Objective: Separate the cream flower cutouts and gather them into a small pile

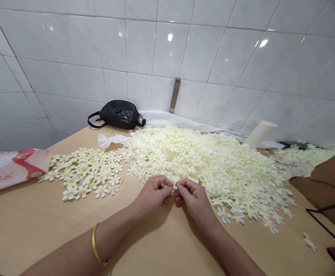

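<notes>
My left hand (156, 192), below a gold bangle (94, 244) on the wrist, pinches a small white piece (175, 188) between thumb and index finger. My right hand (192, 195) meets it from the other side, its thumb and index finger closed on the same piece. The fingertips hide most of this piece, which looks like part of a flower. Just beyond both hands rises a large heap of pale yellow-white flowers (201, 157). A smaller, flatter spread of similar flowers (89, 172) lies to the left.
A black bag (121, 114) rests at the back of the table (41, 222), by the tiled wall. At the left edge is a red-and-white bag (15, 166). A whitish cylinder (260, 134) leans behind the heap. Brown cardboard (328, 184) stands at the right.
</notes>
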Motion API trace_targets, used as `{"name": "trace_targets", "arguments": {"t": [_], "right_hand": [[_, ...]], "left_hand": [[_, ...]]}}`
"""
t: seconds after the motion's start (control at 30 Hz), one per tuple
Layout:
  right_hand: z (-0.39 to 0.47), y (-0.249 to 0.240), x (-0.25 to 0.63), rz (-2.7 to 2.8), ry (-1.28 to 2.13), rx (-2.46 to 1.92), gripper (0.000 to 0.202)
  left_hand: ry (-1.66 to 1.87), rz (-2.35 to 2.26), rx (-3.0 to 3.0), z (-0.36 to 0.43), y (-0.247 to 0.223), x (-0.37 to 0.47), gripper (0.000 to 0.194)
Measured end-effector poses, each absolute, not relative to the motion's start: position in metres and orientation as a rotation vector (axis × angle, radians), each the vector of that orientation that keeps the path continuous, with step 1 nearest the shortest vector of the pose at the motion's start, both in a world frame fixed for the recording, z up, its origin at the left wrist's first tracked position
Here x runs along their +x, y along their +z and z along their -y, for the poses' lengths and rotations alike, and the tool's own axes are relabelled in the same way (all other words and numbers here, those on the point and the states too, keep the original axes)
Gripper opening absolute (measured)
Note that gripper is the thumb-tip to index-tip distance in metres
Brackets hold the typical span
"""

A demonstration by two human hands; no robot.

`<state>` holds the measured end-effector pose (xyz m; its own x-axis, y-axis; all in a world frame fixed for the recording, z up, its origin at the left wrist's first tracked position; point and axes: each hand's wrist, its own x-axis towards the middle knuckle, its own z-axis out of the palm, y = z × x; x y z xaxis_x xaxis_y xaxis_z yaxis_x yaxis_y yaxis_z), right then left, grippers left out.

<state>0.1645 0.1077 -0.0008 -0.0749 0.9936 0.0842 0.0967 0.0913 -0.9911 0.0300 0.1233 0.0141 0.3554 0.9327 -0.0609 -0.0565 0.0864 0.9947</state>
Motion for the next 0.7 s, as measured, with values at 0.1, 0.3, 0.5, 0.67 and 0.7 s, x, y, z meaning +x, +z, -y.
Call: {"name": "trace_targets", "arguments": {"t": [0.1, 0.3, 0.5, 0.67, 0.7], "right_hand": [[-0.108, 0.0, 0.165, 1.398, 1.094, -1.206, 0.022], [-0.109, -0.001, 0.163, 1.391, 1.112, -1.209, 0.02], [-0.109, -0.001, 0.165, 1.387, 1.073, -1.213, 0.022], [-0.117, 0.029, 0.191, 1.56, 0.582, -1.367, 0.02], [-0.12, 0.036, 0.198, 1.602, 0.437, -1.387, 0.019]], "left_hand": [[0.919, -0.919, 1.25, -0.121, 0.017, 0.03, 0.01], [0.955, -0.922, 1.214, -0.117, 0.021, 0.032, 0.011], [0.978, -0.939, 1.082, -0.12, 0.018, 0.031, 0.016], [1.034, -0.957, 0.962, -0.127, 0.026, 0.027, 0.022], [1.032, -0.946, 0.952, -0.129, 0.03, 0.026, 0.023]]}}
